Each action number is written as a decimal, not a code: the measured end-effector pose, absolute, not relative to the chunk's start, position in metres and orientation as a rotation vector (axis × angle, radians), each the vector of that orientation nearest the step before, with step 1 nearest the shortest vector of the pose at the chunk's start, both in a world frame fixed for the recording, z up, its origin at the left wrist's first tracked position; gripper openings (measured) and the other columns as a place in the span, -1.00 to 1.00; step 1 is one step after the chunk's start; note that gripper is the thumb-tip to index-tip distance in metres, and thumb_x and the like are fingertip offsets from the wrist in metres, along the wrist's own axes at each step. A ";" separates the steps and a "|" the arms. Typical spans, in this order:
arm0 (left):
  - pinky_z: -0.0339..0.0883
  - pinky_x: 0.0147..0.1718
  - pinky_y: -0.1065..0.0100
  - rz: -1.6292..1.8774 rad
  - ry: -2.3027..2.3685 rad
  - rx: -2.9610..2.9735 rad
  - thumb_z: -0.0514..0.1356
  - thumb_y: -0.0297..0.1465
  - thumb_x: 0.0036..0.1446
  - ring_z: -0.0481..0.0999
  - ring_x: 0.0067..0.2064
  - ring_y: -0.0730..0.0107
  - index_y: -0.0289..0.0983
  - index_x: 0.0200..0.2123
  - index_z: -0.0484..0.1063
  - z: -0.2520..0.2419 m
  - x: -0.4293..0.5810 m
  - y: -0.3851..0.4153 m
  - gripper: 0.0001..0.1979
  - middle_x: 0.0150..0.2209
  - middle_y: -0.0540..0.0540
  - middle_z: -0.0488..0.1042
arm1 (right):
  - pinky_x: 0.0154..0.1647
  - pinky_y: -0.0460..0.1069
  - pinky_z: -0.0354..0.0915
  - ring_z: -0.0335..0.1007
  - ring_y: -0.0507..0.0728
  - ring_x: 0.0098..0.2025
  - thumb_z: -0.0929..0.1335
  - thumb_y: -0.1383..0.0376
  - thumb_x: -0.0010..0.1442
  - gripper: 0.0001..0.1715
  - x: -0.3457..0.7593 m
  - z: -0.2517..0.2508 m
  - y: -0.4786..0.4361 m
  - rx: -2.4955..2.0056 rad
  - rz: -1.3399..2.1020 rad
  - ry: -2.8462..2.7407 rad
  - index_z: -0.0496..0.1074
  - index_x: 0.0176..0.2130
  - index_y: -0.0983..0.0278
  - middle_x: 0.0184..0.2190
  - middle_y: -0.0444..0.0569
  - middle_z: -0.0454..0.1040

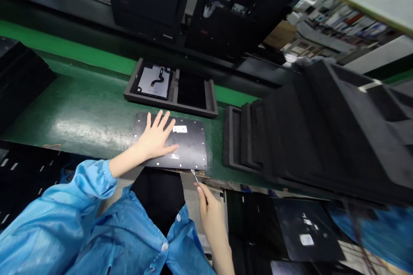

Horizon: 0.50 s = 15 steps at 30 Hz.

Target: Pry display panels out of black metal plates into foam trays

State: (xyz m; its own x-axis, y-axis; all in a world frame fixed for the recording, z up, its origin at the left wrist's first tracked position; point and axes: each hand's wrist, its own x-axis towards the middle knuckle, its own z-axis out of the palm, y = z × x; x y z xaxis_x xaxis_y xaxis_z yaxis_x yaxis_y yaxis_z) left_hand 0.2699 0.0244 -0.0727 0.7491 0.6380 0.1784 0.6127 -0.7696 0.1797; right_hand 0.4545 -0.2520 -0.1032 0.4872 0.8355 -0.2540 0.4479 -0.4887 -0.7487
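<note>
Surface [90, 111]: a green belt that runs left to right in front of the person; it carries everything below.
Left hand [157, 137]: fingers spread, palm flat on the left half of the dark panel, pressing down on it; the blue sleeve [90, 178] comes in from the lower left.
Dark panel [190, 148]: lies flat at the near edge of the surface, long axis left to right, with small dots along its border and a white label [180, 129] just beside the left fingertips.
Foam tray [171, 104]: beyond the panel and close to it, two compartments; the left one holds a pale plate with a dark cable, the right one looks dark and I cannot tell what it holds.
Right hand [209, 210]: fingers pressed together, pinching a thin metal tool [195, 177]; its kind is too small to tell.
Relation: the panel lies up and to the left of the right hand; the tool's tip sits at the panel's near right corner, touching or just short of it.
Tray stack [306, 137]: dark foam trays leaning to the right of the panel, apart from both hands.
</note>
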 end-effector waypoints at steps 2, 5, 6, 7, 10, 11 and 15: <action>-0.12 0.43 -0.64 0.220 0.873 2.898 0.25 0.21 0.30 -0.07 0.61 -0.59 -0.39 0.56 0.18 -0.065 0.268 0.005 0.04 0.61 -0.53 -0.01 | 0.24 0.16 0.48 0.65 0.34 0.17 0.17 -0.10 0.57 -0.38 0.462 -0.088 -0.249 -2.180 0.840 -1.150 0.62 0.19 0.12 0.08 0.05 0.72; 0.17 0.37 -0.57 0.011 0.733 2.964 0.36 0.23 0.18 0.09 0.56 -0.63 -0.43 0.53 0.24 -0.047 0.266 -0.016 0.12 0.57 -0.59 0.08 | 0.24 0.18 0.47 0.64 0.35 0.17 0.13 -0.08 0.59 -0.38 0.469 -0.073 -0.245 -2.253 0.845 -1.258 0.59 0.21 0.10 0.08 0.03 0.71; 0.30 0.32 -0.49 -0.043 0.706 2.990 0.40 0.18 0.18 0.18 0.53 -0.61 -0.45 0.51 0.28 -0.041 0.266 -0.019 0.09 0.55 -0.61 0.13 | 0.22 0.17 0.47 0.64 0.35 0.17 0.13 -0.08 0.59 -0.38 0.470 -0.071 -0.244 -2.269 0.840 -1.280 0.59 0.21 0.10 0.10 0.02 0.71; 0.43 0.26 -0.41 -0.083 0.678 3.021 0.42 0.11 0.19 0.26 0.50 -0.59 -0.48 0.48 0.32 -0.037 0.268 -0.022 0.03 0.53 -0.62 0.18 | 0.21 0.17 0.47 0.65 0.35 0.16 0.12 -0.07 0.60 -0.38 0.471 -0.070 -0.244 -2.284 0.830 -1.299 0.59 0.21 0.10 0.11 0.01 0.70; 0.67 -0.02 -0.20 -0.124 0.575 3.162 0.39 -0.17 0.29 0.49 0.36 -0.55 -0.58 0.37 0.43 -0.038 0.273 -0.027 -0.24 0.41 -0.68 0.36 | 0.10 0.13 0.50 0.67 0.33 0.10 0.11 -0.05 0.60 -0.38 0.472 -0.069 -0.244 -2.360 0.783 -1.358 0.58 0.23 0.09 0.10 0.01 0.71; 0.71 -0.14 -0.15 -0.113 0.521 3.231 0.35 -0.28 0.32 0.56 0.30 -0.54 -0.60 0.34 0.46 -0.043 0.274 -0.029 -0.35 0.36 -0.69 0.41 | 0.04 0.12 0.50 0.69 0.33 0.06 0.11 -0.03 0.61 -0.39 0.471 -0.069 -0.243 -2.401 0.763 -1.379 0.58 0.23 0.08 0.07 0.02 0.72; 0.68 -0.47 0.02 0.025 0.189 3.497 0.17 -0.58 0.31 0.74 0.02 -0.47 -0.61 0.23 0.53 -0.060 0.275 -0.041 -0.54 0.14 -0.69 0.59 | -0.15 0.07 0.47 0.71 0.30 -0.11 0.09 0.03 0.62 -0.40 0.468 -0.062 -0.241 -2.561 0.721 -1.438 0.58 0.25 0.03 -0.04 0.02 0.74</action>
